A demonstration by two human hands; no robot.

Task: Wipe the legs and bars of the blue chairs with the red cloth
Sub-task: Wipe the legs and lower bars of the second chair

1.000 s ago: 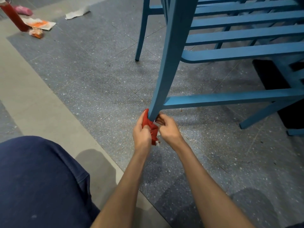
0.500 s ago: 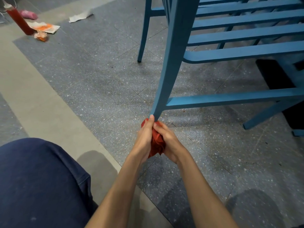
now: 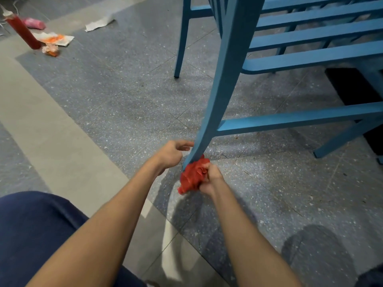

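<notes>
The left hand (image 3: 173, 153) has let go and hangs open beside the chair leg (image 3: 215, 96); the right hand (image 3: 210, 179) grips the bunched cloth (image 3: 191, 176) at its foot.

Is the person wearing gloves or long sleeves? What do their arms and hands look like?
No gloves, no sleeves in view. The left hand and right hand are bare, with no watch or bracelet showing, and both forearms are bare too. The only clothing seen is dark blue trousers on one knee.
</notes>
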